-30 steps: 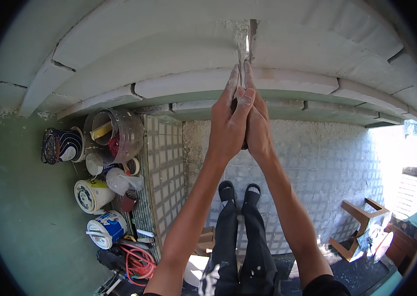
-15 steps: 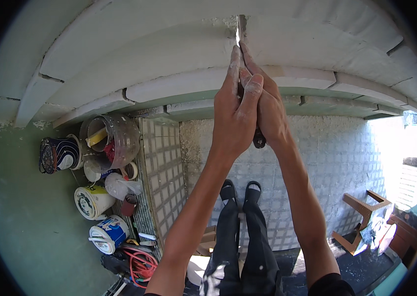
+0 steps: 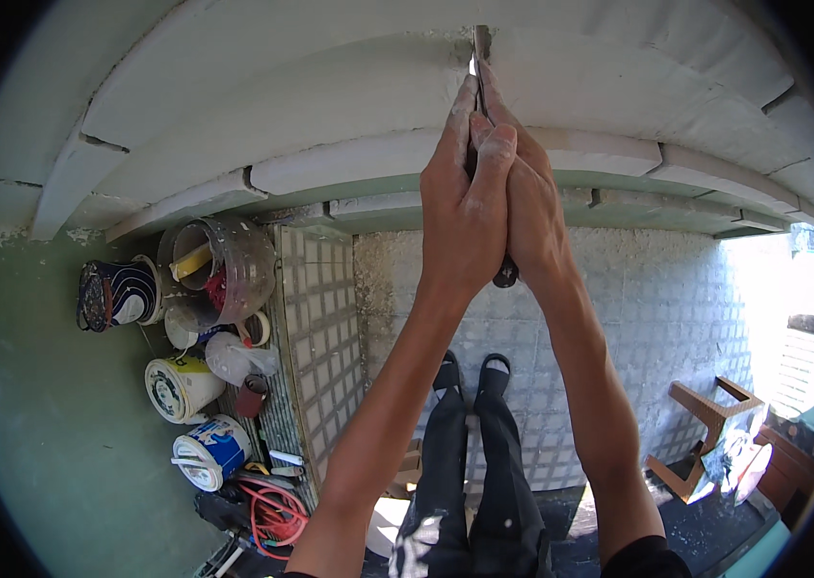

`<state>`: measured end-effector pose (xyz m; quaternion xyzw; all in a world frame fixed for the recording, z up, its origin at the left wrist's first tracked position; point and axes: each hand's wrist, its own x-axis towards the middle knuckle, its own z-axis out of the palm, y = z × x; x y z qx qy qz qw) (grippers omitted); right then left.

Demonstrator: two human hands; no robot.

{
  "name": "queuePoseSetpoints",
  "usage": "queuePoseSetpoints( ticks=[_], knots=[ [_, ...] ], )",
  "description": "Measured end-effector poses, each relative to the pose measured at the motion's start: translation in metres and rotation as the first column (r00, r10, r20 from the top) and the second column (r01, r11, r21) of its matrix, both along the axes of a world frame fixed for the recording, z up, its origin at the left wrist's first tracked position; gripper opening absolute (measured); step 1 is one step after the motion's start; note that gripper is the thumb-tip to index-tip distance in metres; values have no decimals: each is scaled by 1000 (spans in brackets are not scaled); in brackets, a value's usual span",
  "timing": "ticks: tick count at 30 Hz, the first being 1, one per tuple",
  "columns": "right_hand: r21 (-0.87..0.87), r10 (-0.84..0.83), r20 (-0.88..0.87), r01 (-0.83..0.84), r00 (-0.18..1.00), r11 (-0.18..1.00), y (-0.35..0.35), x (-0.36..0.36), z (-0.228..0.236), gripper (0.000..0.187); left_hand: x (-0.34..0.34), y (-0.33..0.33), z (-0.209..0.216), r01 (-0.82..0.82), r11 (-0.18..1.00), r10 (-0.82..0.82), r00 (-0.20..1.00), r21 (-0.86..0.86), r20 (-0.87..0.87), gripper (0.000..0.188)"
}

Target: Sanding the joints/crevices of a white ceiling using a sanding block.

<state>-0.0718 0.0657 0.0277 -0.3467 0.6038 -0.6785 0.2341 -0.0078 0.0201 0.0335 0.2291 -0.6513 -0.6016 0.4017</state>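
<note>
Both my hands are raised in front of me around one flat-bladed scraper, probably a putty knife. Its thin blade (image 3: 481, 40), seen almost edge-on, meets the pale wall surface (image 3: 349, 82). My left hand (image 3: 463, 197) is closed on the left side, with its thumb over my right hand. My right hand (image 3: 534, 207) presses from the other side, its fingers lying along the blade. Below the palms shows the end of the dark handle (image 3: 505, 274); the rest is hidden between my hands. Whitish dust coats my fingers. A rough patch marks the wall beside the blade tip.
White ledge-like mouldings (image 3: 349, 171) run across below the blade. At left stand a clear bucket (image 3: 251, 275), a white tub (image 3: 185, 388), a blue-and-white pail (image 3: 217, 451) and a coiled red cord (image 3: 277, 515). A brown stool (image 3: 706, 414) lies tipped at lower right.
The scraper and my hands have shifted slightly to the right and up along the wall. My hold on it looks the same.
</note>
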Motion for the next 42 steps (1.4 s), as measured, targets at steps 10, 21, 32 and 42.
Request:
queuePoseSetpoints(
  ticks=[10, 21, 32, 42],
  knots=[
    [107, 60, 38, -63, 997, 992, 5, -6, 4, 52, -1, 11, 3, -55, 998, 56, 998, 39, -25, 59],
    [50, 184, 65, -187, 981, 981, -1, -28, 14, 55, -16, 9, 14, -81, 997, 80, 996, 4, 34, 55],
    [86, 120, 82, -127, 989, 988, 5, -26, 16, 32, -13, 16, 7, -101, 995, 100, 992, 4, 74, 43],
    [-22, 226, 113, -225, 968, 974, -15, -38, 9, 31, -23, -4, 18, -110, 994, 109, 991, 8, 79, 34]
  ],
)
